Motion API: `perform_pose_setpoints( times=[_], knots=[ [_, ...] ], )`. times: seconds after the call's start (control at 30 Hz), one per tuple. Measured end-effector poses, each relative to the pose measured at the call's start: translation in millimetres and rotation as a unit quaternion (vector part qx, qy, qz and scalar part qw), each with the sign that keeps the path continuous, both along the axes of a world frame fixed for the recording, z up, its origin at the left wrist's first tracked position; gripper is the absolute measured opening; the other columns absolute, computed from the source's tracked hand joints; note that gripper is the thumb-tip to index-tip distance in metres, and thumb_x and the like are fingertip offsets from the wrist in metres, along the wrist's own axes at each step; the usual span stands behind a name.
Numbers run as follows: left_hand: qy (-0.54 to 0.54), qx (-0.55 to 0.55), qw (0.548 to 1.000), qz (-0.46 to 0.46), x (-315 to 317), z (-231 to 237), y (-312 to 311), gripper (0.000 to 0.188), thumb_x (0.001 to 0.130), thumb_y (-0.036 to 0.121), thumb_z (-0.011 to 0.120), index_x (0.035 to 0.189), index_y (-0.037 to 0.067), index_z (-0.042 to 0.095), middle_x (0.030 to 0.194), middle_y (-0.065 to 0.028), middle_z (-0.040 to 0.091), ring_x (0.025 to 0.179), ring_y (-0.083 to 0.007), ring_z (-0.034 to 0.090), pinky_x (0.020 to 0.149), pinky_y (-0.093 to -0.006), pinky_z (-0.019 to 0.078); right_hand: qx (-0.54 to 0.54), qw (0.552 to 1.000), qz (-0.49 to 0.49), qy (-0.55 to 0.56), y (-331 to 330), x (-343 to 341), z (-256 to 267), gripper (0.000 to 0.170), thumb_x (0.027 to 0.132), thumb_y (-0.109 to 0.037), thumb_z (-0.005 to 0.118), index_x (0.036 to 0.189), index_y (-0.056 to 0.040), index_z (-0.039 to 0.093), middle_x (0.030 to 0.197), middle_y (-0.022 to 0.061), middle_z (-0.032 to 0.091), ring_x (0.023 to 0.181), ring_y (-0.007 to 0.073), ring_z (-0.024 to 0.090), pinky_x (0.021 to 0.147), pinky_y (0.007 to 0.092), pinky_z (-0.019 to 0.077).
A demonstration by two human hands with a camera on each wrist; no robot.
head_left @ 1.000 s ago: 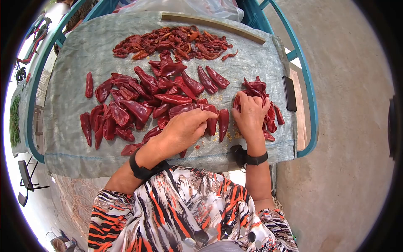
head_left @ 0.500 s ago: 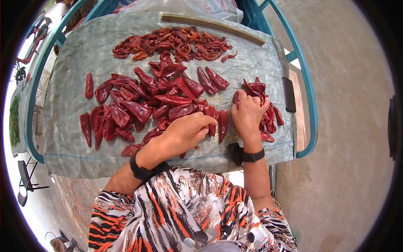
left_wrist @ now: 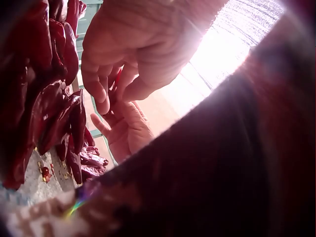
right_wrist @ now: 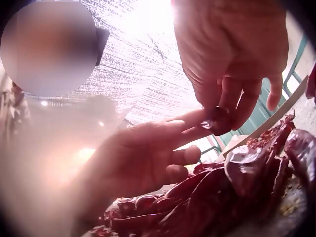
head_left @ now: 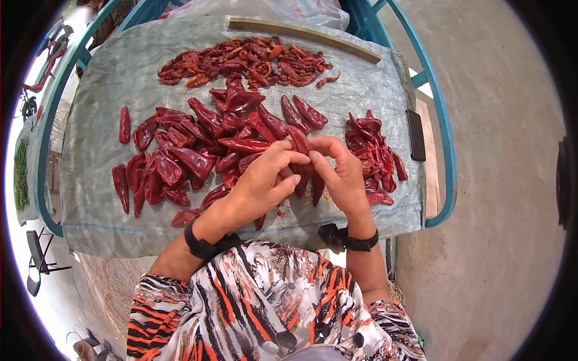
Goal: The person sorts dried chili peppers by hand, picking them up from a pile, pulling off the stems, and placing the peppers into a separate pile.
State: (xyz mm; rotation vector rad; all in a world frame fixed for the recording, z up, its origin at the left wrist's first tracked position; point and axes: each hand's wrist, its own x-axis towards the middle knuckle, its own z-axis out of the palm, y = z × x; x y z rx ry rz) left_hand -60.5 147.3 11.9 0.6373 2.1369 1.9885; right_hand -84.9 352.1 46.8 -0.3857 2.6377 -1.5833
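A dried red pepper (head_left: pixel 298 139) is raised between both hands, above the near edge of the middle heap of peppers (head_left: pixel 192 157). My left hand (head_left: pixel 265 180) pinches its lower part, with the other fingers curled in. From the other side my right hand (head_left: pixel 340 174) grips it with thumb and forefinger. In the right wrist view the pepper (right_wrist: pixel 217 121) shows dark and shiny at the right fingertips, where the left hand's (right_wrist: pixel 143 158) fingers meet it. Fingers hide much of it in the left wrist view.
A heap of shrivelled peppers (head_left: pixel 241 63) lies at the back, before a wooden strip (head_left: pixel 301 30). A smaller pile of red peppers (head_left: pixel 373 147) is at the right, beside a black phone (head_left: pixel 415 135). Loose seeds dot the grey woven sheet (head_left: pixel 96 198). Blue rails (head_left: pixel 442 138) flank it.
My right hand has left the pile at the right and moved left to meet my left hand. A pepper now shows between them. The left hand has barely shifted.
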Motion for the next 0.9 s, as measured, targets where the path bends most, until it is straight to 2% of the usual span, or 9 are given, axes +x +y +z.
perform_pose_setpoints(
  times=[0.1, 0.17, 0.27, 0.37, 0.57, 0.67, 0.77, 0.83, 0.9],
  knots=[
    [-0.027, 0.005, 0.999, 0.022, -1.7, 6.3, 0.2, 0.053, 0.097, 0.001, 0.063, 0.148, 0.006, 0.052, 0.153, -0.0193, 0.042, 0.094, -0.013, 0.069, 0.077, -0.0262, 0.0552, 0.174, 0.961, -0.027, 0.214, 22.6, -19.1, -4.3, 0.021, 0.093, -0.013, 0.071, 0.114, -0.0089, 0.071, 0.11, 0.0098, 0.073, 0.103, 0.029, 0.068, 0.096, 0.0419, 0.0493],
    [-0.044, -0.002, 0.998, 0.046, -3.6, 7.8, -0.3, 0.057, 0.098, 0.002, 0.062, 0.153, 0.007, 0.048, 0.162, -0.0219, 0.032, 0.097, -0.0134, 0.07, 0.078, -0.0264, 0.0555, 0.261, 0.928, -0.124, 0.234, 42.0, -30.8, -6.4, 0.021, 0.091, -0.015, 0.07, 0.112, -0.012, 0.072, 0.113, 0.009, 0.072, 0.109, 0.0318, 0.063, 0.105, 0.0454, 0.0409],
    [-0.083, 0.008, 0.995, 0.055, -7.6, 8.0, -3.8, 0.057, 0.099, 0.002, 0.06, 0.154, 0.006, 0.046, 0.171, -0.0225, 0.017, 0.102, -0.0139, 0.07, 0.08, -0.0271, 0.0558, 0.391, 0.879, -0.194, 0.195, 67.9, -45.5, -10.9, 0.022, 0.091, -0.016, 0.069, 0.112, -0.0132, 0.073, 0.115, 0.0081, 0.071, 0.111, 0.0302, 0.062, 0.107, 0.0477, 0.0388],
    [-0.062, 0.025, 0.996, 0.066, -7.9, 2.8, -3.7, 0.054, 0.099, 0.0, 0.059, 0.152, 0.004, 0.048, 0.171, -0.0205, 0.019, 0.103, -0.0145, 0.07, 0.081, -0.0273, 0.0558, 0.458, 0.851, -0.204, 0.158, 83.5, -53.1, -23.9, 0.023, 0.091, -0.017, 0.068, 0.113, -0.0138, 0.073, 0.115, 0.0082, 0.071, 0.112, 0.0303, 0.062, 0.107, 0.0508, 0.037],
    [-0.034, 0.025, 0.997, 0.063, -7.7, -4.5, -6.6, 0.045, 0.099, -0.001, 0.057, 0.144, 0.002, 0.054, 0.165, -0.0154, 0.031, 0.104, -0.0147, 0.07, 0.088, -0.027, 0.0551, 0.447, 0.856, -0.21, 0.153, 88.8, -61.8, -29.3, 0.02, 0.09, -0.018, 0.069, 0.109, -0.0114, 0.074, 0.107, 0.0104, 0.072, 0.105, 0.0335, 0.064, 0.103, 0.0503, 0.041],
    [-0.036, 0.041, 0.997, 0.054, -7.4, -0.7, -8.9, 0.041, 0.1, 0.0, 0.056, 0.14, 0.002, 0.056, 0.162, -0.0136, 0.035, 0.105, -0.0145, 0.07, 0.091, -0.0273, 0.0545, 0.294, 0.921, -0.181, 0.183, 73.7, -54.2, -16.0, 0.019, 0.092, -0.017, 0.07, 0.108, -0.0071, 0.074, 0.104, 0.0117, 0.073, 0.098, 0.0301, 0.068, 0.094, 0.0435, 0.0492],
    [-0.072, 0.05, 0.996, 0.035, -5.6, 5.9, -5.5, 0.04, 0.101, 0.002, 0.057, 0.141, 0.002, 0.056, 0.157, -0.0117, 0.038, 0.105, -0.0144, 0.07, 0.092, -0.0277, 0.054, 0.019, 0.994, -0.093, 0.045, 25.6, -26.8, -0.1, 0.018, 0.095, -0.015, 0.072, 0.109, -0.0033, 0.073, 0.102, 0.0119, 0.073, 0.093, 0.0226, 0.07, 0.084, 0.0354, 0.0537],
    [-0.088, 0.074, 0.993, 0.026, -3.9, 6.1, -2.1, 0.04, 0.101, 0.003, 0.058, 0.141, 0.002, 0.056, 0.153, -0.0103, 0.042, 0.105, -0.0141, 0.069, 0.092, -0.0276, 0.0538, 0.008, 0.999, -0.013, 0.029, 9.8, -14.8, -4.4, 0.021, 0.097, -0.014, 0.071, 0.115, -0.002, 0.071, 0.103, 0.0109, 0.074, 0.089, 0.0154, 0.069, 0.077, 0.0309, 0.0544],
    [-0.094, 0.069, 0.993, 0.023, -4.5, 6.8, -2.3, 0.041, 0.102, 0.004, 0.058, 0.143, 0.003, 0.056, 0.148, -0.0093, 0.045, 0.105, -0.0137, 0.069, 0.092, -0.0274, 0.0537, 0.022, 1.0, 0.009, 0.005, -4.8, -6.4, 1.0, 0.024, 0.097, -0.015, 0.071, 0.117, -0.0022, 0.07, 0.102, 0.0111, 0.074, 0.084, 0.0157, 0.069, 0.071, 0.0305, 0.0545]
  ],
)
